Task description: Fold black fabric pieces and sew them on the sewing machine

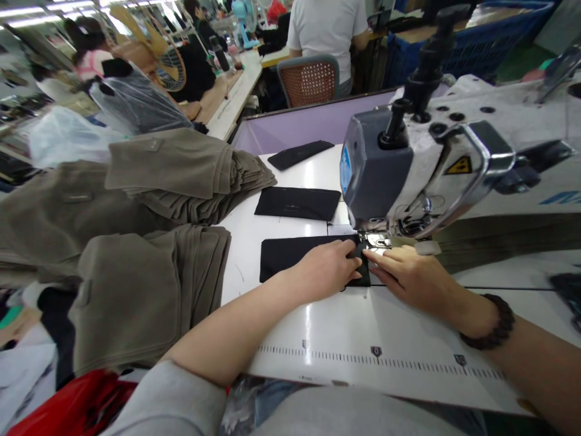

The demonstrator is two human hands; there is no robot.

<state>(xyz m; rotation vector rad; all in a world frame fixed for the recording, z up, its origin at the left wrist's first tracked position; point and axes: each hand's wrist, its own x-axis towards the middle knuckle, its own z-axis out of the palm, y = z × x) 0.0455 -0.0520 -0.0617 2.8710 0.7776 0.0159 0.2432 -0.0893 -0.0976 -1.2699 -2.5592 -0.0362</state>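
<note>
A black fabric piece (285,251) lies flat on the sewing machine bed, its right end by the presser foot (377,240). My left hand (331,266) rests on that end, its fingers bent and apart, the tips pressing down on the cloth. From the other side, my right hand (411,272) lies with fingers stretched out, their tips at the cloth's right edge just below the foot. The sewing machine (379,163) stands over both. Whatever lies under my right palm is hidden.
Two more black pieces, a middle one (297,203) and a far one (300,155), lie behind. Stacks of olive-brown fabric (131,297) cover the left side. A ruler scale (336,356) runs along the front of the white table (408,327). A person (324,30) sits beyond the purple partition (290,124).
</note>
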